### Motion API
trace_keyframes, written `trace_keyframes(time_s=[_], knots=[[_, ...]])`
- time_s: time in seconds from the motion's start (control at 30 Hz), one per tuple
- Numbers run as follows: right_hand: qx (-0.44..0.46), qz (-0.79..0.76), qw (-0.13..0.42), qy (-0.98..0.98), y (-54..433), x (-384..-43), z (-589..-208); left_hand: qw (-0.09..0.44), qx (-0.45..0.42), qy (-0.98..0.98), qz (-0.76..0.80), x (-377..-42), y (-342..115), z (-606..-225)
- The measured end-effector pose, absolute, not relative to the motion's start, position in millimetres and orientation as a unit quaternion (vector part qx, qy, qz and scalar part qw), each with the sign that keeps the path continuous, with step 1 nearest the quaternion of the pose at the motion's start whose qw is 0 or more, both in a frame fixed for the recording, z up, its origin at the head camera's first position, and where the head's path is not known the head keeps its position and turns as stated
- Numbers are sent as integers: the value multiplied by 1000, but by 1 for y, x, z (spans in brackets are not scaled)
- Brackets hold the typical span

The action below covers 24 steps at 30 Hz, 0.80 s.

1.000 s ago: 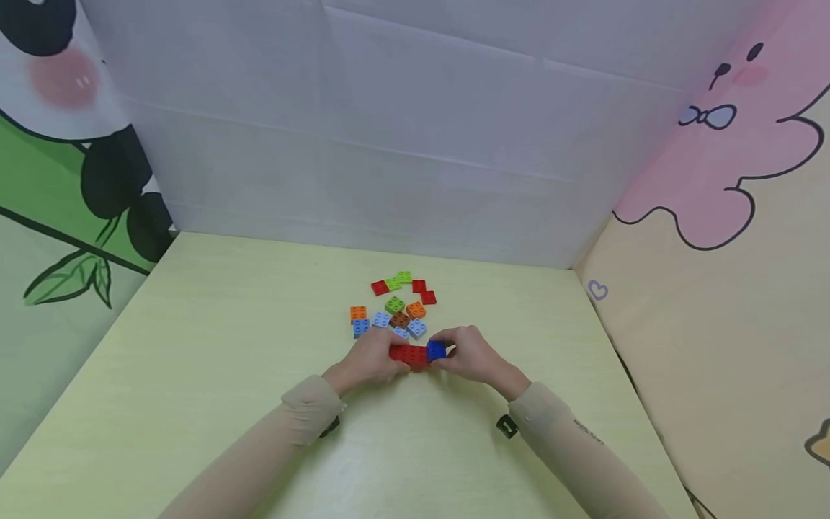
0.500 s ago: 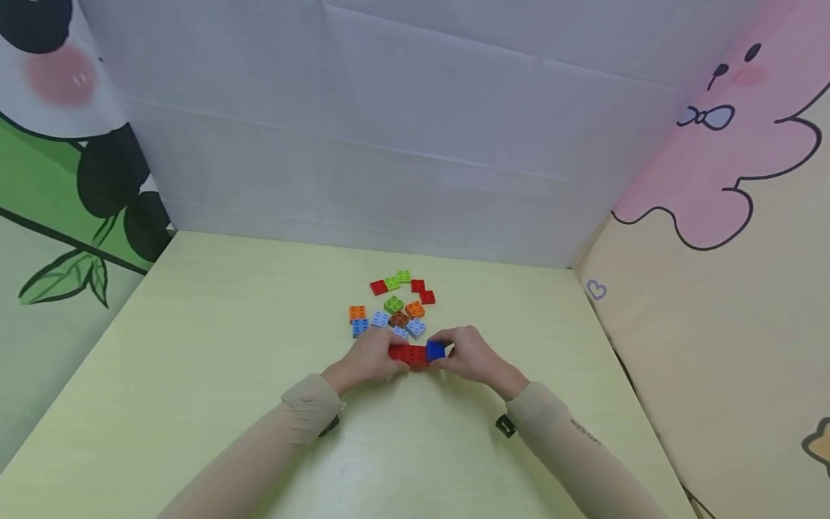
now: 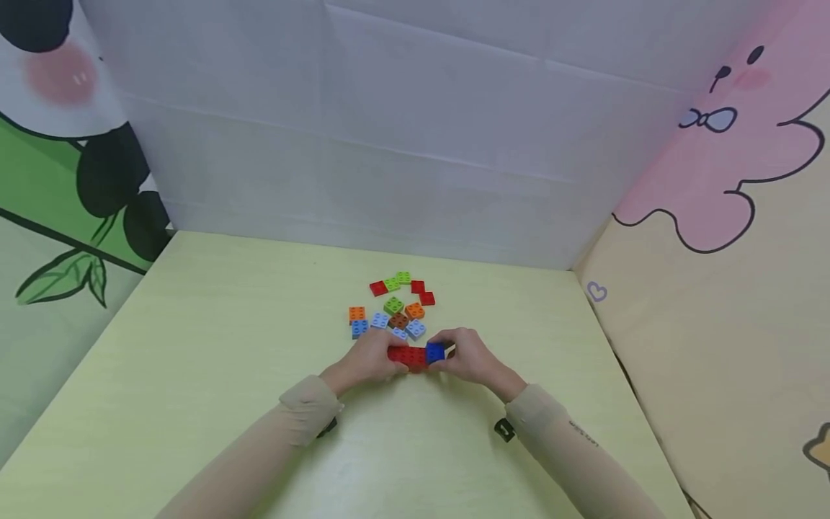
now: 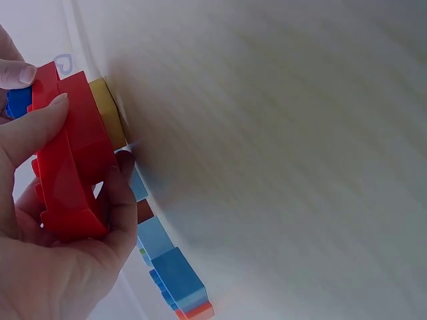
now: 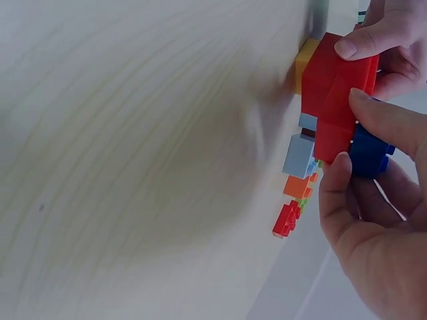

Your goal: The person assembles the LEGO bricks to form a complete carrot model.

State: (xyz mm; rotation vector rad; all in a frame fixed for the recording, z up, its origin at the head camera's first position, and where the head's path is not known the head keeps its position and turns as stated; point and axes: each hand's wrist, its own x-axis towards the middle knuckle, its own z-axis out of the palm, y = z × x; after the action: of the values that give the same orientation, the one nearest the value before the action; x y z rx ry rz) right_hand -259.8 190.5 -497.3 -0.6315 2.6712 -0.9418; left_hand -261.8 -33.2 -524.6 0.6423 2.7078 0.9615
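1. Little has changed over the last second: from my end, both hands and the bricks they hold sit almost where they were, with only a slight shift of the head view. I take that as steady pressing or aligning — not carrying.
2. The dark-blue brick (image 3: 435,352) is on the stud side of the long red brick (image 3: 407,355), at its right end. I cannot tell whether it is fully seated.
3. Beneath, I see a lower red brick (image 5: 320,73), then a yellow brick (image 4: 108,113) nearest the table (image 3: 259,324); whether it touches, I can't tell.
4. The left hand (image 3: 368,357) is clamped on the long red brick, thumb on the near face, fingers curled round beneath.
5. The right hand (image 3: 475,357) pinches the dark-blue brick between thumb and fingers, its thumb tip reaching onto the long red brick.
6. I can read no brand on the bricks; the right sleeve (image 3: 583,461) carries dark lettering (image 3: 583,433) — too small for me to make out.
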Motion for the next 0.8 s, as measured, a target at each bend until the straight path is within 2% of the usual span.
trace_keyframes(time_s=[0.33, 0.8], knots=[[-209, -311, 128, 918, 190, -263, -498, 80, 232, 912, 328, -261, -34, -527], [-186, -340, 139, 911, 188, -261, -507, 82, 243, 909, 329, -262, -36, -526]])
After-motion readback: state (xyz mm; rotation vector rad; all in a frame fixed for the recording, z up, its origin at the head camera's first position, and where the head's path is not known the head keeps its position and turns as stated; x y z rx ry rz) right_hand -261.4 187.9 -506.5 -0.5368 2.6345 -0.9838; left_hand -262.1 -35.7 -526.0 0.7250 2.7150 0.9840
